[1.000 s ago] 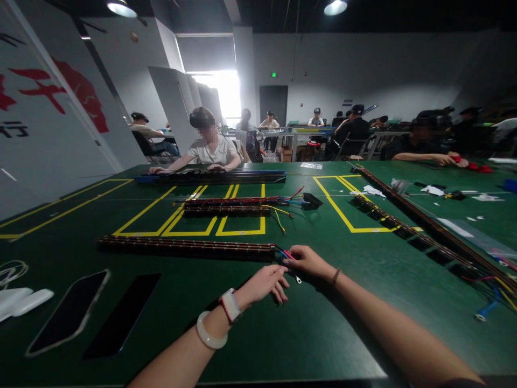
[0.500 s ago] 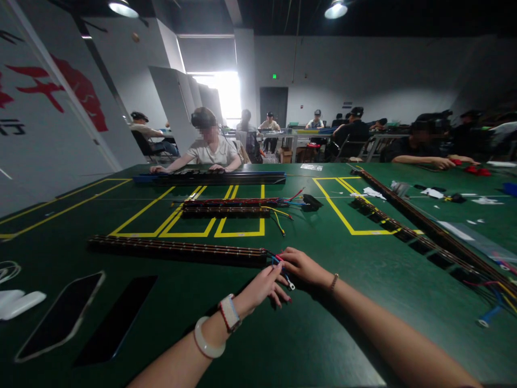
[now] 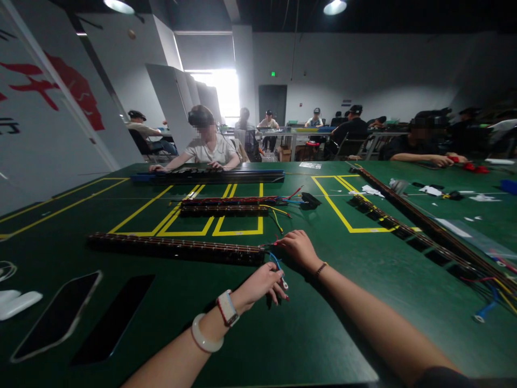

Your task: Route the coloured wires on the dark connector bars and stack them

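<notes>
A long, dark bundle of brown bars [image 3: 177, 245] lies on the green table, wires coming out of its right end. My left hand [image 3: 260, 283] is at that end with thumb and forefinger closed on a blue wire [image 3: 274, 260]; its other fingers hang loosely. A metal ring terminal [image 3: 285, 284] at the wire's tip sticks out past the fingertips. Just beyond, my right hand [image 3: 299, 249] pinches a red wire [image 3: 273, 243] from the same end. The right fingertips are partly hidden.
Shorter wired bundles [image 3: 224, 210] lie beyond, among yellow tape lines [image 3: 238, 233]. Two longer bundles [image 3: 420, 237] run along the right. Phones [image 3: 60, 318] and a white case [image 3: 20, 304] lie at the left. A co-worker [image 3: 210, 145] sits across the table, another at far right.
My right hand has moved up and away from my left hand, carrying the red wire apart from the blue one. My left hand has hardly moved.
</notes>
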### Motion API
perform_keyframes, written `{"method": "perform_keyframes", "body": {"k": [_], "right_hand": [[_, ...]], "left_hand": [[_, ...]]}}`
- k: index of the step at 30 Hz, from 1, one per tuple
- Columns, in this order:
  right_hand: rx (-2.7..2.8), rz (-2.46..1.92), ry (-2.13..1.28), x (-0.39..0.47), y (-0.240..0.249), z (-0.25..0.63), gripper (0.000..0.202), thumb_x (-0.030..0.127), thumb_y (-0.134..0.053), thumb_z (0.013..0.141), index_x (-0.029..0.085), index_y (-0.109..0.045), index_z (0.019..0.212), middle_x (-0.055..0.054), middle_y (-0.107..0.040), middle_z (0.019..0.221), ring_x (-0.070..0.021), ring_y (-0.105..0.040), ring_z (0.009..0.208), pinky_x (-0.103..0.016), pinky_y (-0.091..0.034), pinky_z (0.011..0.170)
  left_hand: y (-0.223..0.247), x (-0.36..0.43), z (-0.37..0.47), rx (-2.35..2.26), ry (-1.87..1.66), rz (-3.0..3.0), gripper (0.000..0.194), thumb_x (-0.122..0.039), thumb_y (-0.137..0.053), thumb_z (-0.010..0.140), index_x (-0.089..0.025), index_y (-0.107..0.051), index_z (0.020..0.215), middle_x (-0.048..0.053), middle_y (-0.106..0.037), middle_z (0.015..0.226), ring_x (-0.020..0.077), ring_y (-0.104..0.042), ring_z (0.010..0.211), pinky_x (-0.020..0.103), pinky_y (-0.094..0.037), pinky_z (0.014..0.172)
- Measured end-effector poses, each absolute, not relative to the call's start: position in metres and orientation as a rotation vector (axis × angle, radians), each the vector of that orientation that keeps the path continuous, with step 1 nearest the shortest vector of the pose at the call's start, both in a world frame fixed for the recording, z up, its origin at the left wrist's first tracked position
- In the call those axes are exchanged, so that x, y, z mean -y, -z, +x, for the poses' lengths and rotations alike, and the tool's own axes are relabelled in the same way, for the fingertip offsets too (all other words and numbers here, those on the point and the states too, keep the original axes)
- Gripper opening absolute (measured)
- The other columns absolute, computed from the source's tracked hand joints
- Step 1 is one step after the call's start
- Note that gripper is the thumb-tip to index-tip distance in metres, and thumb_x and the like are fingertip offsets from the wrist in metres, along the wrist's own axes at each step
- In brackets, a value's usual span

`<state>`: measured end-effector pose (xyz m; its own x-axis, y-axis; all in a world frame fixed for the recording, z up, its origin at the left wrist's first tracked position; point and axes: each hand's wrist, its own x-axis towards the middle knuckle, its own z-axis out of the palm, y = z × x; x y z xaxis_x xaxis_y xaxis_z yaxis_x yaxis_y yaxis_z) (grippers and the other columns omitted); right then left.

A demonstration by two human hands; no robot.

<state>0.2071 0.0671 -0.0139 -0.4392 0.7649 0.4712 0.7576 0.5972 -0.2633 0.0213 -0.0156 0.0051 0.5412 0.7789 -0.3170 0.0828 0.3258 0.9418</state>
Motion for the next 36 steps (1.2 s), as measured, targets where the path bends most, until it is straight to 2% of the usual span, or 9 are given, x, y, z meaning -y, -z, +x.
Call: {"method": "perform_keyframes", "body": {"k": [6, 11, 16, 19, 21, 24, 29, 33, 36], "right_hand": [[2.289, -1.119, -0.118, -0.065, 0.016, 0.208, 0.023, 0.035, -0.053, 0.094, 0.024, -0.072, 0.102, -0.008, -0.070, 0.096, -0.0204, -0.057, 0.092, -0.034, -0.036, 0.086], [2.268, -1.087, -0.126, -0.060, 0.013, 0.208, 0.021, 0.032, -0.054, 0.093, 0.022, -0.070, 0.104, -0.008, -0.070, 0.099, -0.0204, -0.059, 0.095, -0.034, -0.036, 0.088], [2.251, -1.092, -0.112, -0.058, 0.012, 0.208, 0.020, 0.030, -0.054, 0.093, 0.020, -0.070, 0.102, -0.008, -0.070, 0.096, -0.0199, -0.058, 0.093, -0.033, -0.036, 0.087], [2.258, -1.078, -0.138, -0.057, 0.012, 0.209, 0.021, 0.032, -0.054, 0.093, 0.021, -0.070, 0.101, -0.008, -0.069, 0.096, -0.0198, -0.058, 0.093, -0.033, -0.036, 0.087], [2.263, -1.072, -0.152, -0.057, 0.012, 0.209, 0.021, 0.033, -0.054, 0.093, 0.021, -0.070, 0.101, -0.008, -0.069, 0.096, -0.0200, -0.058, 0.093, -0.034, -0.036, 0.087], [2.263, -1.067, -0.160, -0.057, 0.012, 0.211, 0.022, 0.034, -0.052, 0.094, 0.022, -0.069, 0.102, -0.008, -0.069, 0.097, -0.0203, -0.058, 0.094, -0.034, -0.036, 0.086], [2.266, -1.068, -0.173, -0.056, 0.013, 0.211, 0.023, 0.036, -0.053, 0.093, 0.022, -0.069, 0.102, -0.008, -0.069, 0.096, -0.0207, -0.058, 0.093, -0.034, -0.037, 0.085], [2.259, -1.082, -0.155, -0.054, 0.010, 0.209, 0.024, 0.040, -0.054, 0.092, 0.020, -0.067, 0.100, -0.008, -0.067, 0.095, -0.0211, -0.058, 0.093, -0.035, -0.037, 0.088], [2.241, -1.106, -0.144, -0.047, 0.005, 0.208, 0.028, 0.043, -0.056, 0.090, 0.018, -0.063, 0.101, -0.010, -0.065, 0.098, -0.0228, -0.056, 0.096, -0.037, -0.038, 0.090]], "left_hand": [[-0.009, 0.016, 0.019, -0.885, -0.584, 1.137, 0.040, -0.050, -0.061, 0.083, -0.016, -0.043, 0.091, 0.010, -0.066, 0.095, 0.0143, -0.069, 0.070, 0.020, -0.045, 0.051], [-0.013, 0.016, 0.017, -0.857, -0.638, 1.073, 0.039, -0.048, -0.066, 0.080, -0.015, -0.046, 0.091, 0.003, -0.063, 0.081, 0.0088, -0.061, 0.063, 0.020, -0.044, 0.057], [-0.008, 0.014, 0.019, -0.957, -0.677, 1.228, 0.040, -0.051, -0.056, 0.085, -0.016, -0.046, 0.101, -0.003, -0.057, 0.067, 0.0061, -0.049, 0.047, 0.019, -0.037, 0.048], [-0.007, 0.013, 0.018, -1.065, -0.622, 1.466, 0.037, -0.051, -0.048, 0.089, -0.015, -0.049, 0.099, -0.004, -0.054, 0.061, 0.0075, -0.043, 0.042, 0.020, -0.033, 0.045], [-0.009, 0.013, 0.016, -1.133, -0.601, 1.649, 0.032, -0.047, -0.045, 0.091, -0.016, -0.053, 0.093, -0.001, -0.057, 0.064, 0.0107, -0.050, 0.049, 0.021, -0.037, 0.050], [-0.014, 0.015, 0.013, -1.279, -0.554, 1.881, 0.025, -0.038, -0.044, 0.092, -0.017, -0.056, 0.085, 0.006, -0.063, 0.076, 0.0179, -0.061, 0.069, 0.027, -0.043, 0.067], [-0.016, 0.020, 0.009, -1.409, -0.512, 2.037, 0.022, -0.037, -0.044, 0.091, -0.018, -0.056, 0.089, 0.011, -0.062, 0.081, 0.0269, -0.063, 0.083, 0.038, -0.043, 0.083], [-0.013, 0.019, 0.009, -1.390, -0.456, 2.098, 0.025, -0.042, -0.047, 0.089, -0.019, -0.056, 0.085, 0.009, -0.062, 0.076, 0.0266, -0.063, 0.079, 0.038, -0.044, 0.081], [-0.013, 0.019, 0.009, -1.388, -0.424, 2.137, 0.032, -0.044, -0.040, 0.093, -0.019, -0.058, 0.083, 0.008, -0.062, 0.074, 0.0235, -0.063, 0.069, 0.034, -0.044, 0.073]]}}
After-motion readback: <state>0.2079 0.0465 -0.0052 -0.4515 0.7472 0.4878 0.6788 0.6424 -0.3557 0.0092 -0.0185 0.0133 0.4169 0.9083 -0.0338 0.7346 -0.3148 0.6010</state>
